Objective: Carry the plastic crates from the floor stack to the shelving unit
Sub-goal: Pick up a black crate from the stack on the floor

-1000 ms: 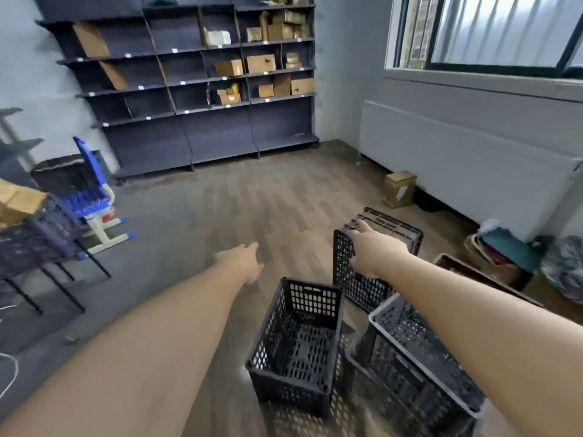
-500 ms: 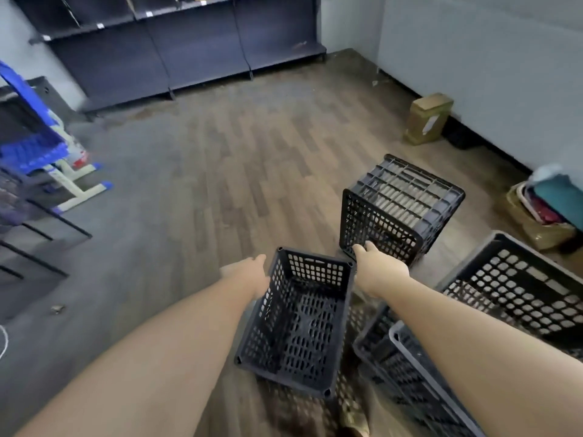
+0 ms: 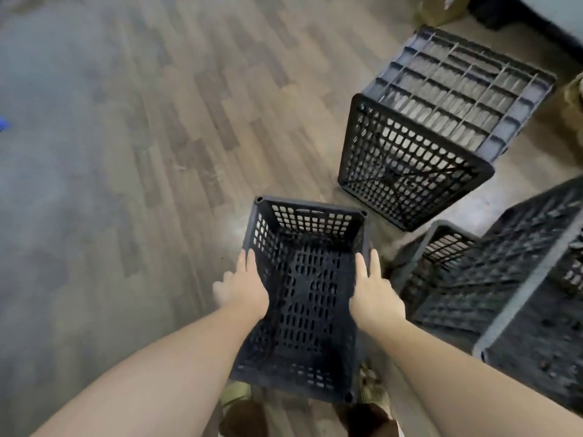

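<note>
Hands, left hand (image 3: pixel 244 290) and right hand (image 3: pixel 375 294), flat against small crate (image 3: pixel 303 298) sides.

You are looking down at a wood-plank floor (image 3: pixel 176 127), grey-brown, with a duller grey patch along its left side. On it, straight below you, stands a small black crate (image 3: pixel 303 298), open side up. Beyond it to the right, a larger crate (image 3: pixel 441 121) lies on its side, gridded base up. At the right edge more black crates (image 3: pixel 504 294) crowd together, blurred. A cardboard box (image 3: pixel 441 11) sits at the top edge.
</note>
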